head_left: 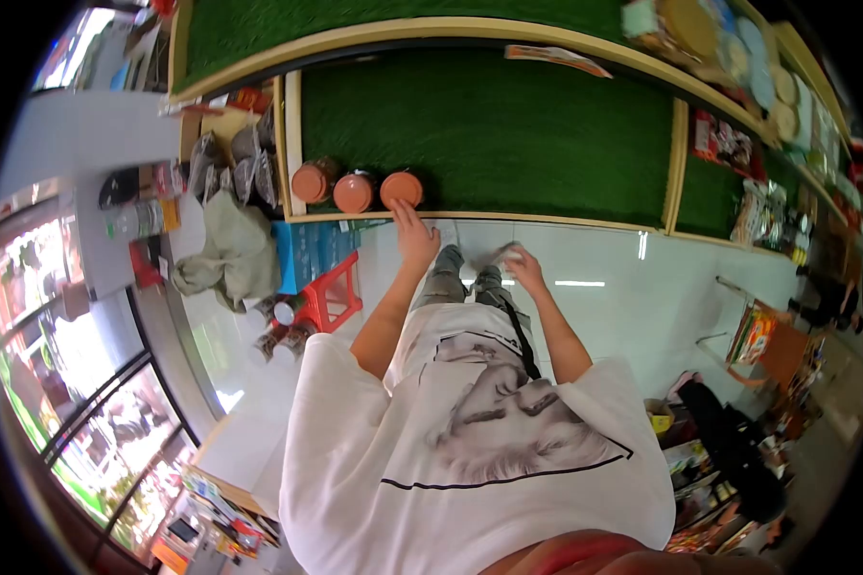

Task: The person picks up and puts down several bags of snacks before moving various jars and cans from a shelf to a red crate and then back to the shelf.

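Observation:
Three jars with orange lids stand in a row at the front left of the green-lined shelf: a left jar [314, 181], a middle jar [354, 193] and a right jar [402, 188]. My left hand [415, 236] reaches over the shelf's front edge. Its stretched fingertips touch the near side of the right jar's lid, and the thumb stands apart. My right hand [524, 265] hangs in front of the shelf, away from the jars, with loosely bent fingers apart. Behind it shows a blurred greyish shape, perhaps a shoe.
A wooden rim [508, 219] runs along the shelf front. Left of it are a blue box [302, 257], a red plastic stool [334, 295] and a grey-green bag [230, 251]. Packaged goods [729, 144] fill the right compartment. Below lies a shiny tiled floor [604, 307].

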### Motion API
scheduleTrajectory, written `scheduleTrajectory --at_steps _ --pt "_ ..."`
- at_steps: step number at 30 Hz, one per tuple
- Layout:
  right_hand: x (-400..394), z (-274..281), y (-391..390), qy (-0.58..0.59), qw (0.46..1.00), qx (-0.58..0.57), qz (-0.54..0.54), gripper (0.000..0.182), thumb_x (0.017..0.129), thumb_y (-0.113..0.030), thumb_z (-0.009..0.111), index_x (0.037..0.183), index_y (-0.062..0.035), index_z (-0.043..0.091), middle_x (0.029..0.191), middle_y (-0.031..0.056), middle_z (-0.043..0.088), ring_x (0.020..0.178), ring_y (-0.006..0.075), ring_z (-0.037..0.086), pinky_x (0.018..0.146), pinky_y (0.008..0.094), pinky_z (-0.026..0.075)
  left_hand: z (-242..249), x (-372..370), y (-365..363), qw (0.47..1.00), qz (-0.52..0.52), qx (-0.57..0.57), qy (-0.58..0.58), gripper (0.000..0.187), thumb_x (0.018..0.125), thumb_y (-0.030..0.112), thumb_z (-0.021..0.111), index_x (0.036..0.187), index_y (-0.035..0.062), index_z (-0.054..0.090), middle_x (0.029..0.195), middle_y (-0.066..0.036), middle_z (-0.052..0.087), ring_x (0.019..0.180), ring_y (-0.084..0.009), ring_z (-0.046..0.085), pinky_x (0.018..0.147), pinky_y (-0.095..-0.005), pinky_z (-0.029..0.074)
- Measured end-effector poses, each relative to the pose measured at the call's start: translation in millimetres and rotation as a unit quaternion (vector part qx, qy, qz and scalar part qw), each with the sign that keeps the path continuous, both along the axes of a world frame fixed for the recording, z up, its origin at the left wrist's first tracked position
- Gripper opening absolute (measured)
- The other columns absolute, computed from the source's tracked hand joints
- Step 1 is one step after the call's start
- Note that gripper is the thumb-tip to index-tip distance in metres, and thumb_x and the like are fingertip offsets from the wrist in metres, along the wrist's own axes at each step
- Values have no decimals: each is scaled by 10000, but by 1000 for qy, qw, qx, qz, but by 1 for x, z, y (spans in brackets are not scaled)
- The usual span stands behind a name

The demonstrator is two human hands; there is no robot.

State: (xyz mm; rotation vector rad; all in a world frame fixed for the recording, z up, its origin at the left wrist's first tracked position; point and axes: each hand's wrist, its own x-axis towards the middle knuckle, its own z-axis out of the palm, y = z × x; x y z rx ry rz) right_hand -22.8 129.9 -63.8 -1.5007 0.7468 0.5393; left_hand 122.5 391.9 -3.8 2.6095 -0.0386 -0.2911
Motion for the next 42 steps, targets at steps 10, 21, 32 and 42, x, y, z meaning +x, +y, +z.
scheduleTrajectory --at_steps 10,21,32,42 --pt "-203 -17 -90 151 982 -62 -97 556 793 -282 727 1272 -46 573 929 135 718 729 221 707 588 356 563 -4 -15 -43 993 -21 110 39 955 829 289 699 1469 -153 145 1530 -356 189 1408 -487 259 1151 -433 312" --pt "-187 34 -121 -26 905 185 -383 565 898 -366 646 1330 -40 486 1125 143 660 942 261 678 773 365 552 -4 -97 -200 890 -397 11 226 806 870 328 636 1485 -51 279 1509 -281 336 1392 -421 337 1162 -426 296" --pt "-75 118 -175 -149 912 182 -335 497 955 -387 571 1346 -89 499 1186 101 651 988 229 664 833 350 525 165 -25 -292 902 -367 -214 -80 401 953 184 550 1311 2 525 1287 -217 558 1232 -402 490 1050 -447 393" --pt "135 323 -201 -382 895 86 -212 542 986 -338 582 1440 -77 441 1323 113 574 1023 193 648 820 305 532 323 132 -317 826 -268 -333 -368 280 935 75 587 1205 3 561 1173 -175 585 1127 -357 526 994 -439 403"
